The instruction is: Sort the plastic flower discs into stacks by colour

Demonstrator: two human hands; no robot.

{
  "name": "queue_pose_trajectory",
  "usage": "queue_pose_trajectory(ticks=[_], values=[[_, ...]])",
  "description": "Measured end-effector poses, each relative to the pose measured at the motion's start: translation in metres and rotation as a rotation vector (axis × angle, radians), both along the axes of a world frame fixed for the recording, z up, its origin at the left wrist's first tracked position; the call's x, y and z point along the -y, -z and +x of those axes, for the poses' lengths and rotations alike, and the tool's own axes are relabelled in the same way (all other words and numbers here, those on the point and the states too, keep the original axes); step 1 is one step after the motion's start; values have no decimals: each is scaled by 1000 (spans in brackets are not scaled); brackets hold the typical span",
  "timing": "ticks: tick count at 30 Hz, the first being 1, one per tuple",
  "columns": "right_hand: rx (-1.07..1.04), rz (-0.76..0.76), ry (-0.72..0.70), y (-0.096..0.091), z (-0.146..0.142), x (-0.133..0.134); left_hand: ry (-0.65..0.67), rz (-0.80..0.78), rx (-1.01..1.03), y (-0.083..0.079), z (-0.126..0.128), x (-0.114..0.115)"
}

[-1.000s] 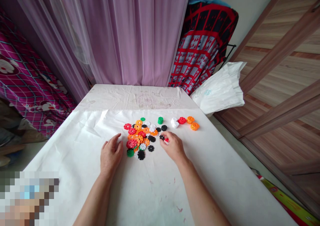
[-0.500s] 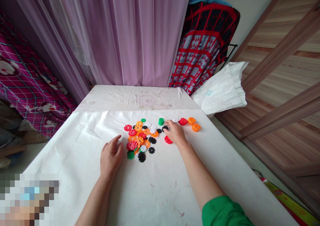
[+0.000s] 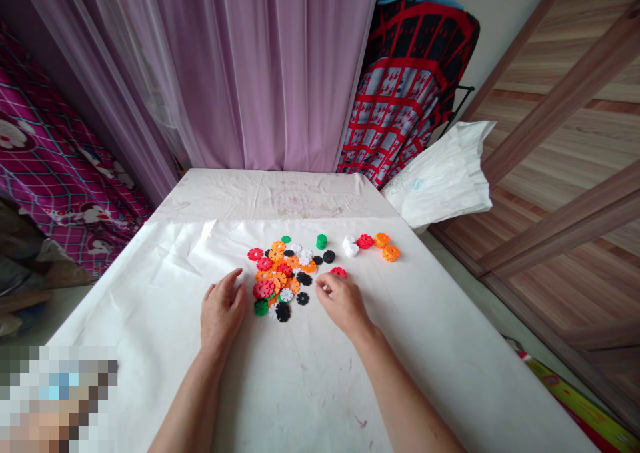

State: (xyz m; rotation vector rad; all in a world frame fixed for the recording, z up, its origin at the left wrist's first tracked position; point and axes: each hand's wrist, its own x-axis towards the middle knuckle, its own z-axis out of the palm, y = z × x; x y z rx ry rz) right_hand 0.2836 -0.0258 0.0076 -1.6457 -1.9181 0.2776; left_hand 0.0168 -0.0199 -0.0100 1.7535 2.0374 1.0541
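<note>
A heap of small flower-shaped plastic discs (image 3: pixel 283 273) in orange, red, black, white and green lies on the white cloth of the table (image 3: pixel 440 346). My left hand (image 3: pixel 221 309) rests flat and open on the cloth just left of the heap. My right hand (image 3: pixel 341 301) hovers right of the heap with its fingers curled in a pinch; whether anything is in them is hidden. A red disc (image 3: pixel 339 271) lies just beyond its fingertips. Farther back stand a green stack (image 3: pixel 321 241), a black stack (image 3: pixel 329 256), a white stack (image 3: pixel 350 246), a red stack (image 3: pixel 365 241) and orange stacks (image 3: pixel 386 247).
Purple curtains (image 3: pixel 260 73) hang behind the table. A red and black patterned blanket (image 3: pixel 410 86) drapes over something at the back right, with a white bag (image 3: pixel 443 179) beside the table's right edge. Wooden panelling (image 3: pixel 570 146) runs along the right.
My right hand reached back to the stacks, then drew towards me to the right of the heap. A red disc was left on the cloth. The left hand stayed still.
</note>
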Motion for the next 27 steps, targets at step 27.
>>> queue_pose_trajectory(ticks=[27], values=[[82,-68,221,-22,31,-71,7,-14,-4,-4,1,1]])
